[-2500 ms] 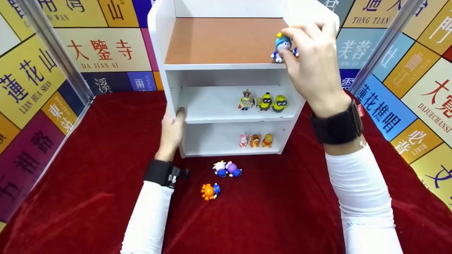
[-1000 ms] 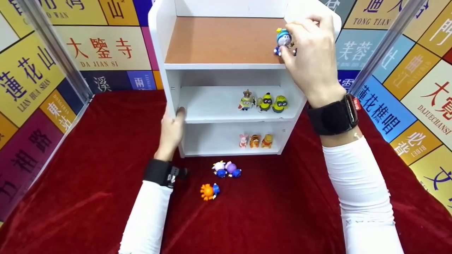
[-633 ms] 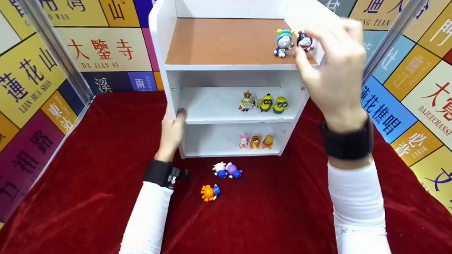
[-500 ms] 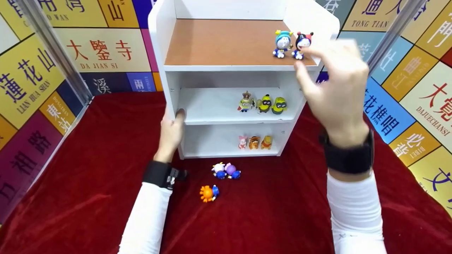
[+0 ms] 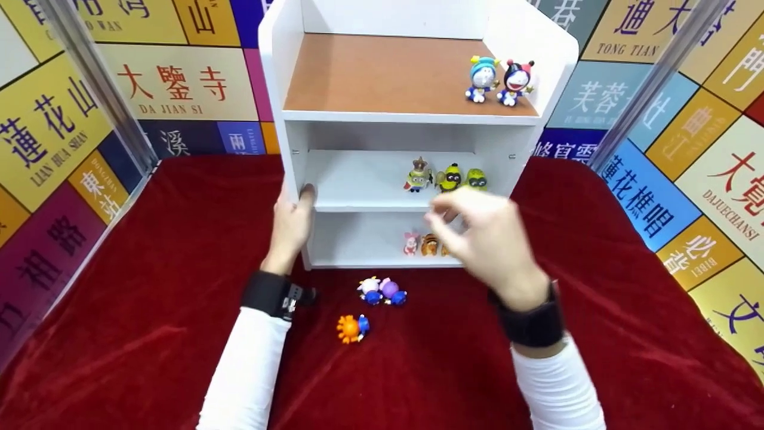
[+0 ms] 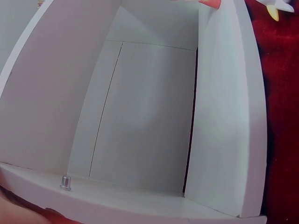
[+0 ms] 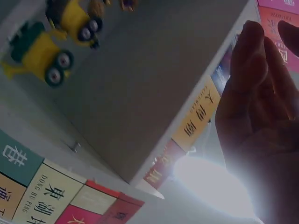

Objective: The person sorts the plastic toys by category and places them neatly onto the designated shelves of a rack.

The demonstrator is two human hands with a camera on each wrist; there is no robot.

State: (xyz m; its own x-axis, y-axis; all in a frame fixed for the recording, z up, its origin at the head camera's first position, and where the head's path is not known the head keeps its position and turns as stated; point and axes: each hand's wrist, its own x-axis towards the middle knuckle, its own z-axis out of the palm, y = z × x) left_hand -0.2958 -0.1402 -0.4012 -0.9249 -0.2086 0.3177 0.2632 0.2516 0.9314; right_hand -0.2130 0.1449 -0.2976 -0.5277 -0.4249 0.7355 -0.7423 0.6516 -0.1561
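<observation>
My left hand point(image 5: 289, 224) grips the left side panel of a white shelf unit point(image 5: 358, 173), thumb on the inner side. My right hand point(image 5: 486, 239), slightly blurred, hangs before the lower shelves with fingers loosely bent, holding nothing. On the brown top shelf stand two figurines: one with a turquoise hat point(image 5: 482, 77), the other with a black-and-red hood point(image 5: 515, 83). Lying on the red cloth are a white-headed figurine point(image 5: 370, 289), a purple-headed figurine point(image 5: 391, 291) and an orange spiky-headed figurine point(image 5: 349, 328).
Three yellow minion figurines point(image 5: 417, 176) stand on the middle shelf. Below them are a pink piglet figurine point(image 5: 410, 243) and a tiger figurine point(image 5: 429, 244); my right hand mostly hides a third. Patterned panels with lettering point(image 5: 173, 83) enclose the red cloth point(image 5: 197, 269).
My right hand has let go of the black-and-red hooded figurine, which now stands beside the turquoise-hatted one, and has come down and left. My left hand stays on the side panel.
</observation>
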